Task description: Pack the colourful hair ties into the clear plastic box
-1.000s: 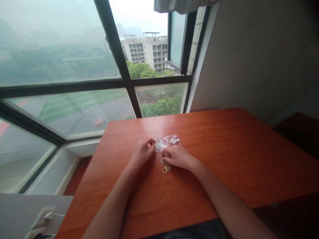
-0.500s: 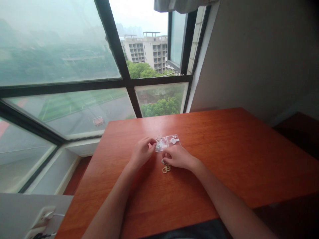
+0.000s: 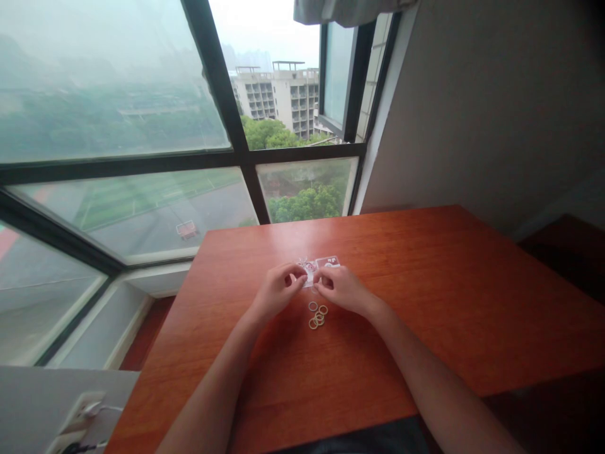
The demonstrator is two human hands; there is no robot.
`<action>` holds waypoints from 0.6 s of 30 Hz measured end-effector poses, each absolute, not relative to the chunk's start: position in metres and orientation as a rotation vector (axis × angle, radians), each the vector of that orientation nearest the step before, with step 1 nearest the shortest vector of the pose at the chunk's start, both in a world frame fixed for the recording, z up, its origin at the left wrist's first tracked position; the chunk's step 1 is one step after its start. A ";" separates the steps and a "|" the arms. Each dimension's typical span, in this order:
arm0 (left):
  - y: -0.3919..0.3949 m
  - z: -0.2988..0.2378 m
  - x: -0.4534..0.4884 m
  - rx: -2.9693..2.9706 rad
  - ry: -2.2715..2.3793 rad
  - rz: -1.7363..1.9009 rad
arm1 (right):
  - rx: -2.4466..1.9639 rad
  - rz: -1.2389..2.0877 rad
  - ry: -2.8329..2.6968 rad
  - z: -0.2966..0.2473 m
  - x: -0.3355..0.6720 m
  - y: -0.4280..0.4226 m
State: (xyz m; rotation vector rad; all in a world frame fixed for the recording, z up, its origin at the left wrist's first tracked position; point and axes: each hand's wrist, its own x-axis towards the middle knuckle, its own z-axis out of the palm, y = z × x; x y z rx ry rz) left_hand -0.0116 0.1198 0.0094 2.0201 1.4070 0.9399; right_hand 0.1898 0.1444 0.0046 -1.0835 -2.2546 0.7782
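My left hand (image 3: pixel 276 291) and my right hand (image 3: pixel 341 289) meet over the red-brown table (image 3: pixel 425 302), fingertips pinched together and almost touching. Between them sits a small clear plastic box (image 3: pixel 321 265) with tiny red and white pieces inside; both hands partly cover its near side. What the fingertips pinch is too small to make out. Several small pale yellow rings (image 3: pixel 317 316) lie loose on the table just below and between the hands, touched by neither hand.
A large window (image 3: pixel 142 126) with dark frames runs along the table's far and left sides. A plain wall (image 3: pixel 496 107) stands on the right. A white power socket with a cable (image 3: pixel 82 410) sits low at the left.
My right hand lifted off the rings and moved up toward the box, uncovering the rings. My left hand shifted slightly right, so both sets of fingertips now meet at the box.
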 end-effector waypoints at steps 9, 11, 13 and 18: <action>0.118 0.009 -0.005 2.029 1.306 0.910 | -1.087 0.727 -2.200 0.004 0.187 0.144; 0.119 0.008 -0.008 2.050 1.357 0.917 | -1.095 0.726 -2.207 0.004 0.187 0.145; 0.121 0.007 -0.012 2.059 1.426 0.936 | -1.111 0.726 -2.233 0.004 0.188 0.145; 0.124 0.000 -0.023 2.100 1.601 0.922 | -1.117 0.765 -2.382 0.003 0.189 0.142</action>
